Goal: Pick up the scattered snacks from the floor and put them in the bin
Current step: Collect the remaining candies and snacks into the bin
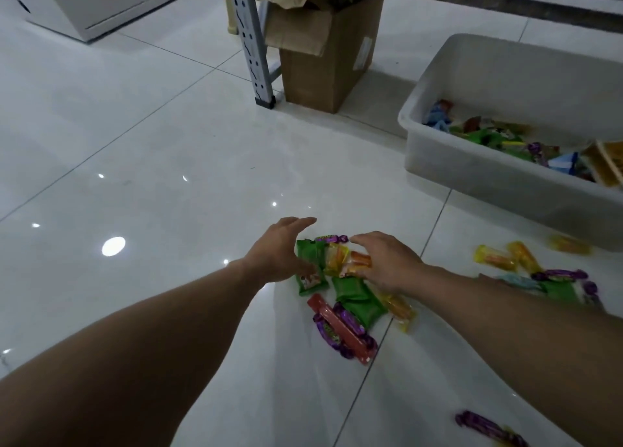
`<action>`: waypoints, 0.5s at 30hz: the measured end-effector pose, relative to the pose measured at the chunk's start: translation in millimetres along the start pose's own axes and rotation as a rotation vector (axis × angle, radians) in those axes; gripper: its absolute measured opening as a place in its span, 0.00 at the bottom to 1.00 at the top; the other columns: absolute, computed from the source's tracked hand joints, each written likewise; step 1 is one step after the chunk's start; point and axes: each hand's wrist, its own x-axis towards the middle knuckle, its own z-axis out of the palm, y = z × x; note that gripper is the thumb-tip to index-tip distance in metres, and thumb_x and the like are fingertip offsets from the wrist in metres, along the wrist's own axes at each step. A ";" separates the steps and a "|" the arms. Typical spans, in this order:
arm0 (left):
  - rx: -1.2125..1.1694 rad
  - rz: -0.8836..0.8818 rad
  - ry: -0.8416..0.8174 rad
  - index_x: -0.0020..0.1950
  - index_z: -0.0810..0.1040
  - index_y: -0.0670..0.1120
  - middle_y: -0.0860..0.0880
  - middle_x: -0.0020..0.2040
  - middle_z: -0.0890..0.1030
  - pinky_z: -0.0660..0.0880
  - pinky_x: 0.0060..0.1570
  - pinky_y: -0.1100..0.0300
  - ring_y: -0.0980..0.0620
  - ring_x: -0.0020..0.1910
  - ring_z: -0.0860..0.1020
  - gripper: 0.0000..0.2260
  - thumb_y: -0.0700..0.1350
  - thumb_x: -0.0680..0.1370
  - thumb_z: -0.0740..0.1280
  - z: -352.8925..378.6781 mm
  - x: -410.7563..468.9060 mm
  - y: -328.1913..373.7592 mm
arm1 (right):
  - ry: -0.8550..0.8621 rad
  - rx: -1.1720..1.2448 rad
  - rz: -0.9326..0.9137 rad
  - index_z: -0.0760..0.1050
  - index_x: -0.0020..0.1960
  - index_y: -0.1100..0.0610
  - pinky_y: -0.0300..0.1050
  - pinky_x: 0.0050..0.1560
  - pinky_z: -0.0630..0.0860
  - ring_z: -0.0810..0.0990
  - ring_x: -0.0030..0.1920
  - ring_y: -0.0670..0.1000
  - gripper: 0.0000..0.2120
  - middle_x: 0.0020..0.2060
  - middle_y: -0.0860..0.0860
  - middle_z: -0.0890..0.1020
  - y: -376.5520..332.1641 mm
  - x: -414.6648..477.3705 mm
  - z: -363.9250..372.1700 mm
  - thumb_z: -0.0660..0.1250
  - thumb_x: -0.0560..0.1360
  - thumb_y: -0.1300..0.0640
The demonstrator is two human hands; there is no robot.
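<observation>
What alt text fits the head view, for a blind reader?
Two hands reach into a pile of snacks on a white floor: left hand open beside a green packet, right hand at an orange packet. A grey bin nearby already holds snacks.

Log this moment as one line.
phase: gathering | left hand: open, at green pack | right hand: on orange pack, grip unclear | bin: part filled | floor: snacks left

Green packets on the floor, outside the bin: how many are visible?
3: one packet at the left hand, another below the right hand, a third beside the right forearm. More may hide under arms.
</observation>
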 end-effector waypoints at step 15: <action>0.105 0.004 -0.080 0.76 0.59 0.55 0.45 0.73 0.64 0.67 0.67 0.47 0.44 0.70 0.64 0.43 0.46 0.66 0.78 24.4 6.2 -18.7 | -0.016 -0.088 -0.054 0.62 0.71 0.54 0.47 0.56 0.69 0.65 0.63 0.54 0.27 0.61 0.54 0.69 5.7 23.9 26.7 0.65 0.74 0.66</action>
